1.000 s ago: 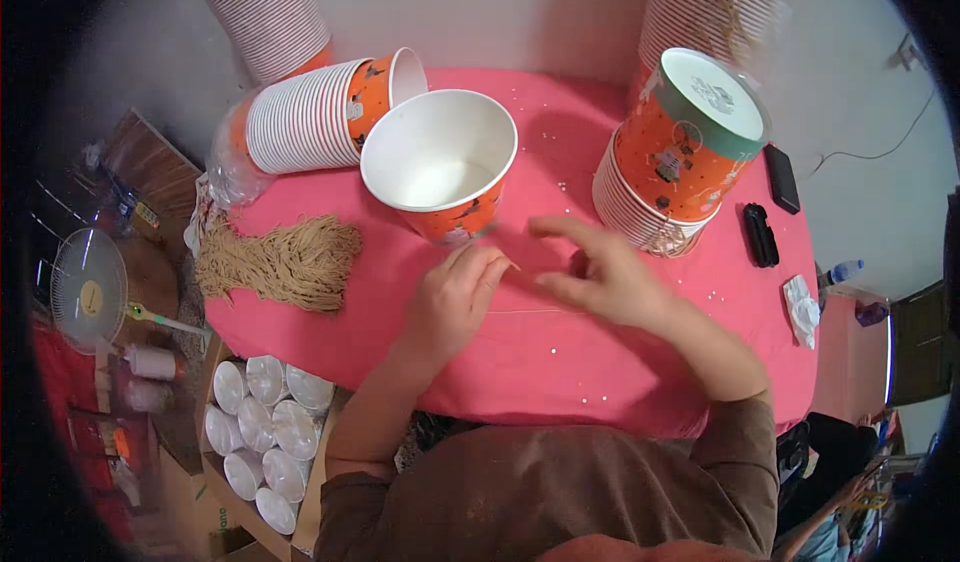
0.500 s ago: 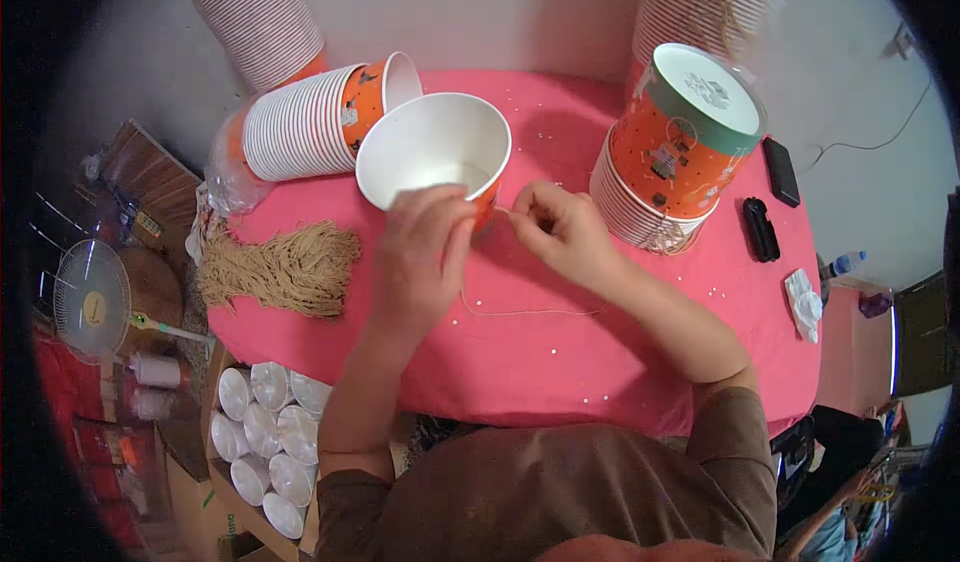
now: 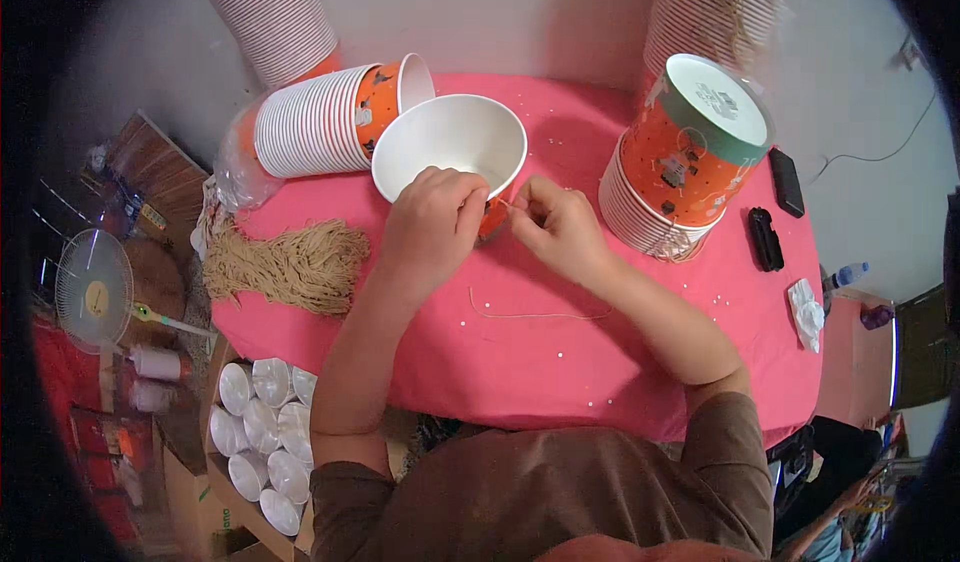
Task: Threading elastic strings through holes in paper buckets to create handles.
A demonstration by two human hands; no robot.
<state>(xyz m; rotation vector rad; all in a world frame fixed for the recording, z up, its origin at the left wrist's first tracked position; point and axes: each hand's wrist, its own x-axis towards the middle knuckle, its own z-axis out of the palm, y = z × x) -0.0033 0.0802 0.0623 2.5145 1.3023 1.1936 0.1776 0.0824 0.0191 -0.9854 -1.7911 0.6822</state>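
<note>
A large paper bucket point(image 3: 445, 132), white inside and orange outside, stands upright on the pink-covered table in front of me. My left hand point(image 3: 435, 220) is closed at its near rim, the fingers bent over the edge. Just right of it, my right hand point(image 3: 553, 222) pinches a thin tan string point(image 3: 507, 204) beside the bucket's orange wall. How the string meets the wall is mostly hidden by my fingers. One loose length of the same string point(image 3: 540, 316) curves across the cloth below my hands. To the left lies a thick hank of tan string point(image 3: 290, 267).
Nested paper buckets point(image 3: 310, 127) lie on their side at the back left. An upside-down bucket stack point(image 3: 690, 162) stands at the right, with taller stacks behind. Two black objects point(image 3: 765, 240) and a crumpled tissue point(image 3: 805, 314) lie far right. A carton of clear cups point(image 3: 262, 427) sits lower left.
My left hand has shifted slightly at the rim, its fingers now more bent. My right hand keeps its pinch on the string. The whole view has moved a little.
</note>
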